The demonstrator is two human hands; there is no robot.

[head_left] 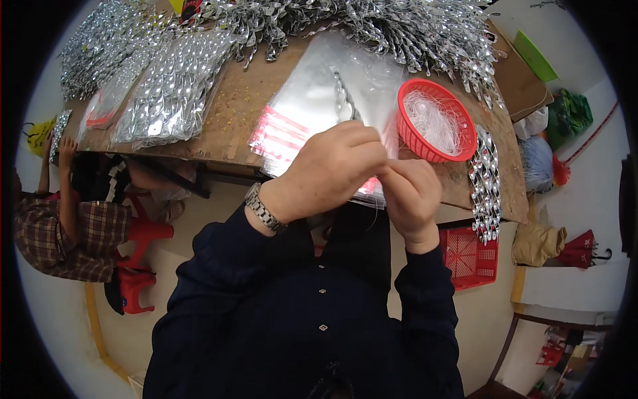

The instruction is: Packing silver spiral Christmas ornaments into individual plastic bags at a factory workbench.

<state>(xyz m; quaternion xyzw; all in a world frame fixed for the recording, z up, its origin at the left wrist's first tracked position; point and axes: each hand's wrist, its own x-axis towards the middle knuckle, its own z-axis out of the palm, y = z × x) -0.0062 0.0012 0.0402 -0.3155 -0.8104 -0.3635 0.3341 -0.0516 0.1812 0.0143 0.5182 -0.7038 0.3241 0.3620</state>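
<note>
My left hand (335,166) is closed, its fingertips pinched together over a stack of clear plastic bags (312,86) with red-and-white printed edges. A silver twisted strip (343,93) runs out from behind its fingers and lies across the bags. Touching it, my right hand (413,196) is closed in a pinch too. A thin clear thread (376,218) hangs below the fingertips; where it is gripped is hidden. Just beyond my right hand stands a red plastic basket (407,126) holding a tangle of clear threads (435,123).
Silver twisted strips (412,33) are heaped along the table's far side. Packed strips (173,93) lie at left; a bundle (485,186) hangs over the right edge. A red crate (468,256) sits below the table (242,93). Another person (73,226) works at far left beside red stools (136,286).
</note>
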